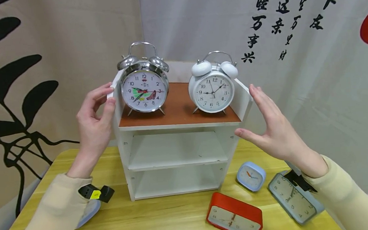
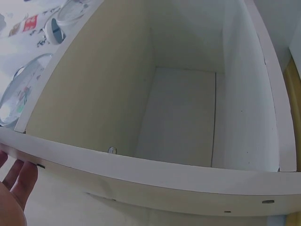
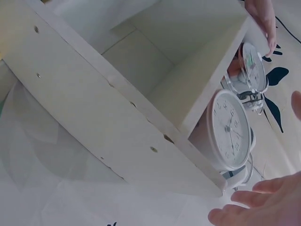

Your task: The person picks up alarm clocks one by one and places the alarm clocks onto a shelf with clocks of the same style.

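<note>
A small white shelf unit [image 1: 177, 181] with a brown top board [image 1: 178, 101] stands on the table. On the brown board are a silver twin-bell alarm clock [image 1: 145, 89] at the left and a white twin-bell alarm clock [image 1: 213, 91] at the right, both upright. My left hand [image 1: 95, 114] touches the upper edge of the unit's left side panel; in the left wrist view its fingers [image 2: 26, 181] lie against the outer face. Beside the right side panel my right hand [image 1: 276, 133] is held with fingers extended and thumb spread. Whether its fingertips touch the panel, I cannot tell.
On the yellow wood-grain table [image 1: 165, 219], a small blue clock [image 1: 251, 176], a red clock [image 1: 234, 216] and a grey-blue clock [image 1: 293, 198] lie at the right. A pale blue rounded object [image 1: 89, 212] is partly hidden by the left sleeve. Printed curtains [image 1: 190, 22] hang behind.
</note>
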Demonstrator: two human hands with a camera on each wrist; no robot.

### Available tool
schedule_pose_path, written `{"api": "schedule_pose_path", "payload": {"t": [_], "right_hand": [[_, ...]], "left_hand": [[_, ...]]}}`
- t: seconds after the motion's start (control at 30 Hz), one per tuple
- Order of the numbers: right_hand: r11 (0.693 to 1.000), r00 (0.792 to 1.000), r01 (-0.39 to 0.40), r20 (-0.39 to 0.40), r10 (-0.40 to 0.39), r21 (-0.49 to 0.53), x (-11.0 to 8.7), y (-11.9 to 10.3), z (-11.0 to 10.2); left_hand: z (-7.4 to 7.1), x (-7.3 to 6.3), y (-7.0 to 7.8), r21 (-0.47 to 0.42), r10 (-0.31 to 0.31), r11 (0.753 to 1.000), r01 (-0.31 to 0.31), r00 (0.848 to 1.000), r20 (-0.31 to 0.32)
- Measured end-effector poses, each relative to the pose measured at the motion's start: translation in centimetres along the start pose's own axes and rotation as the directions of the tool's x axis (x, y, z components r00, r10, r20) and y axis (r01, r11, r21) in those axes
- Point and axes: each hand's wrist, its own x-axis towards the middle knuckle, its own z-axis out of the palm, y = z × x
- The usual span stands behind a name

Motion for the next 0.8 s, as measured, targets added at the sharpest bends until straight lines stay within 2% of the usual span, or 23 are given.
{"api": "schedule_pose_path", "payload": {"t": [0.23, 0.8], "right_hand": [[1.0, 1.0, 0.019, 0.021, -0.019, -0.007, -2.2, 0.3, 0.7], [0.994, 0.996, 0.085, 0.039, -0.082, -0.067, -7.7, 1.7, 3.0]], "left_hand": [[-0.1, 0.0, -0.1, 0.019, 0.013, 1.0, -0.013, 1.0, 0.002], [-0.1, -0.1, -0.1, 0.001, 0.016, 1.0, -0.016, 1.0, 0.002]]}}
